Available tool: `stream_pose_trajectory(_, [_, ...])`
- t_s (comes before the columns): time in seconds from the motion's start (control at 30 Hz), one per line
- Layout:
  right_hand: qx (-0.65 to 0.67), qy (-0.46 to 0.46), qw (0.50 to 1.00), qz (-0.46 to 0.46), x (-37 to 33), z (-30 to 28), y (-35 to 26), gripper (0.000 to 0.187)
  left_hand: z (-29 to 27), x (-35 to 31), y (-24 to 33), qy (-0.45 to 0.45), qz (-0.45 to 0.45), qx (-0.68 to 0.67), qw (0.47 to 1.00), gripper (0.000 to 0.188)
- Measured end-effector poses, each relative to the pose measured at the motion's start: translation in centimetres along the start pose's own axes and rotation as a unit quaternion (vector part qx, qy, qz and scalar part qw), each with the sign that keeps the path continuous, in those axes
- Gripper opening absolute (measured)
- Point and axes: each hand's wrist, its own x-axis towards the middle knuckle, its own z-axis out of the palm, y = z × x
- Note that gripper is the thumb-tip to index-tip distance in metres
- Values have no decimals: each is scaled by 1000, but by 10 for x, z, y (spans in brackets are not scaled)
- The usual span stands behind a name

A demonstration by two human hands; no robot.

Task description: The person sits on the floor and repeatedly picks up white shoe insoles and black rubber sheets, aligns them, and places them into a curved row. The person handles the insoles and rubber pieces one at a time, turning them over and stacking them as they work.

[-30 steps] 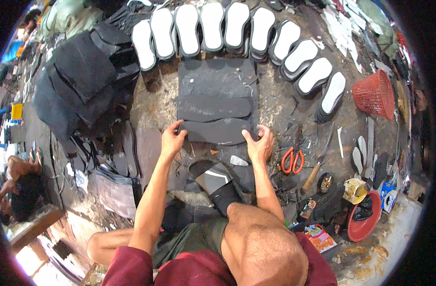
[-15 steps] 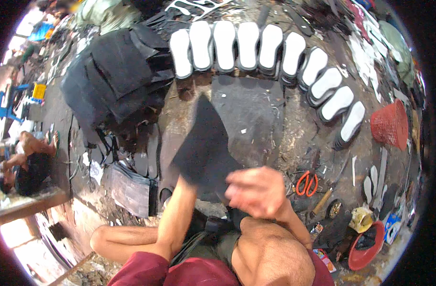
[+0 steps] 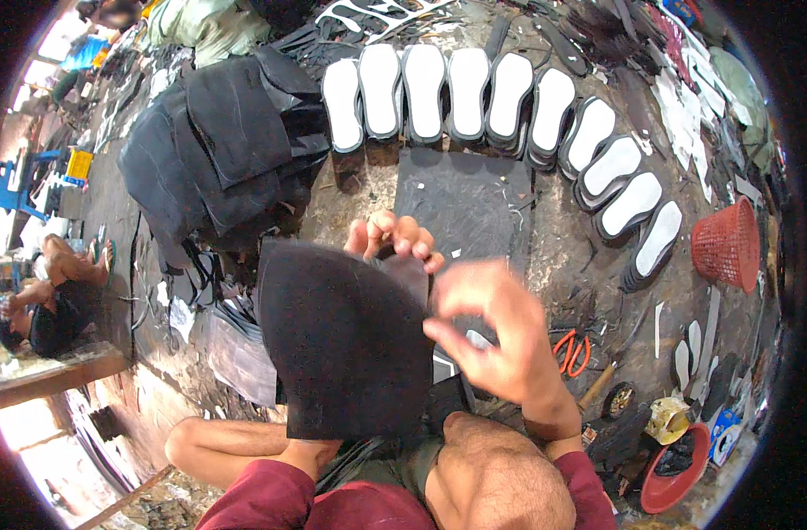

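A broad black sheet [image 3: 346,340], with a rounded far edge, is held up in front of me over my lap. My left hand [image 3: 395,238] reaches beneath it, its fingers curled at the far right edge, where part of the sheet bends back. Beside the right edge is my right hand [image 3: 501,331], slightly blurred, its thumb and forefinger apart; whether the fingertips touch the sheet is unclear. Beyond both hands, black soles with white tops [image 3: 468,93] stand in an arc of stacks.
Black sheets [image 3: 236,124] are piled at the far left. On the right are orange-handled scissors [image 3: 573,353], a red basket [image 3: 726,243], a yellow container [image 3: 667,420] and a red basin [image 3: 677,477]. Another person's legs [image 3: 64,283] show at the left edge. A flat dark board [image 3: 461,208] lies ahead.
The black sheet has turned and come closer, now showing its broad face. My left hand's fingers have come into view at its far edge. The right hand has moved up and slightly right.
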Motion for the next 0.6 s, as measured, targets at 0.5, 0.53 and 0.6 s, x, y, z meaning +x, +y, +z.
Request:
stream_pose_trajectory(0.5, [79,172,979,69,-30,27,-12,45,63,-16,-6,43,-129,50,989,91])
stream_pose_trajectory(0.53, [47,182,979,78,-30,29,-12,52,65,-15,-7,45,-133,63,988,92])
stream_pose_trajectory(0.6, [-35,175,980,89,-30,27,-2,89,56,-8,-12,73,-89,171,979,87])
